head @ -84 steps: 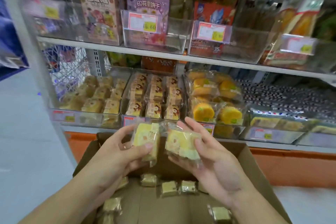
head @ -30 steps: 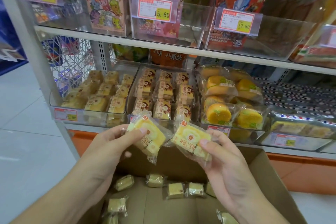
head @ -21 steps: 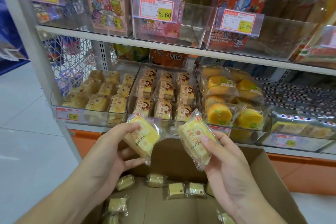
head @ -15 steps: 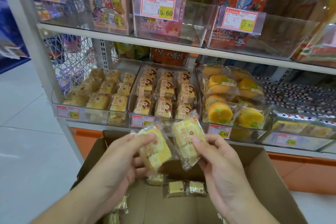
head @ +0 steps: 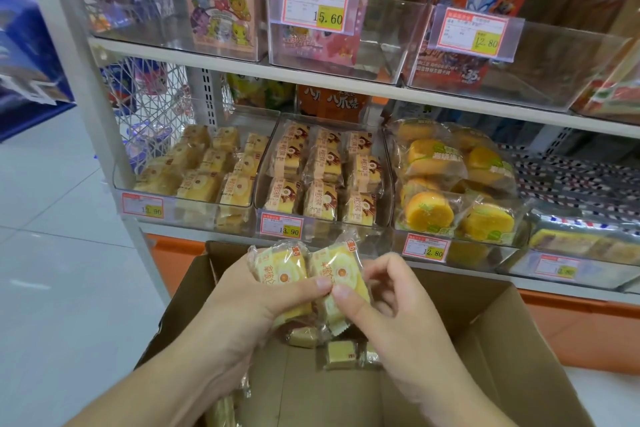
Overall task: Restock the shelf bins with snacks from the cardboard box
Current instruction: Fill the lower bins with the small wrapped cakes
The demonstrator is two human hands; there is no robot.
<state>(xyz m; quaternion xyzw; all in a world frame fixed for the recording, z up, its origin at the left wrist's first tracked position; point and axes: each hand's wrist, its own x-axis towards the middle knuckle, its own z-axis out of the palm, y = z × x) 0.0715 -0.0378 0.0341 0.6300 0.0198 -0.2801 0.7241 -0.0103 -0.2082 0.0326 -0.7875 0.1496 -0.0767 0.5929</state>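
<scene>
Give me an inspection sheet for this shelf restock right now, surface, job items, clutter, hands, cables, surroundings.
Surface: white lower shelf carrying clear bins with price tags.
Job's things: open cardboard box below the shelf, a few wrapped snacks on its floor; two yellow cake packs held side by side above it; left bin and middle bin nearly full.
Clutter: nothing seen.
Grippers: left hand grips one pack; right hand pinches the other.
Cables: nothing seen.
Surroundings: upper shelf with boxed snacks, pale tiled floor.
</scene>
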